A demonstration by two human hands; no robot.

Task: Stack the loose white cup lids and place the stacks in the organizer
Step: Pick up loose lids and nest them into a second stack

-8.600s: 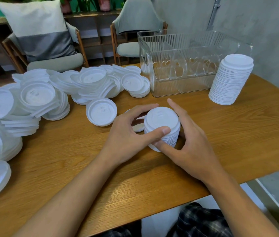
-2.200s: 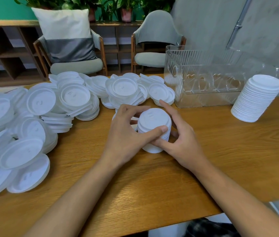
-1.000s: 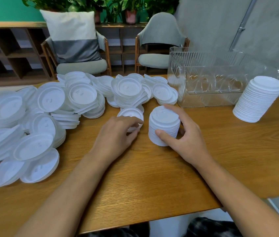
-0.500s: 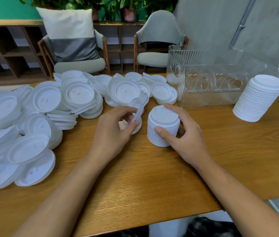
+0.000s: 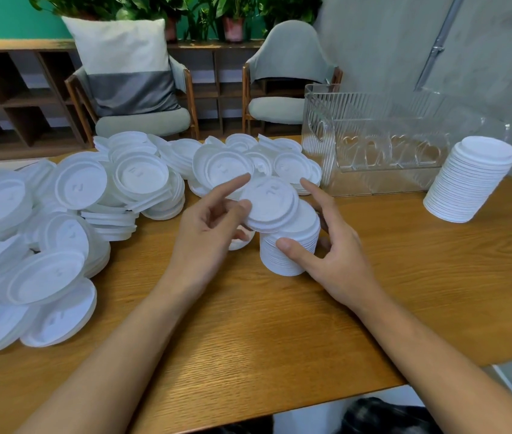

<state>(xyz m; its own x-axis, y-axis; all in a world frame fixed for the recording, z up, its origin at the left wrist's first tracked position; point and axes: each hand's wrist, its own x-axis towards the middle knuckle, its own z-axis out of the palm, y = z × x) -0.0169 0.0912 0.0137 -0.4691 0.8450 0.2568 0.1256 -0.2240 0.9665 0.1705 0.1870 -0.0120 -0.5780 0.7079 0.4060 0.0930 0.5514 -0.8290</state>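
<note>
1. The left hand (image 5: 207, 227) pinches a single white round plastic lid (image 5: 269, 203) by its rim, tilted over the short white stack of nested lids (image 5: 289, 245), which stands just in front of the clear ribbed plastic organizer (image 5: 373, 136)
2. The right hand (image 5: 336, 245) clasps that stack, thumb on its near side, fingers curled behind
3. Level the lid, centre it, then press evenly until it nests, and brace the stack so it cannot tip
4. A heap of loose white lids (image 5: 91, 195) lies left of the organizer, which looks empty, and a tall white finished stack (image 5: 467, 183) stands right of it
</note>
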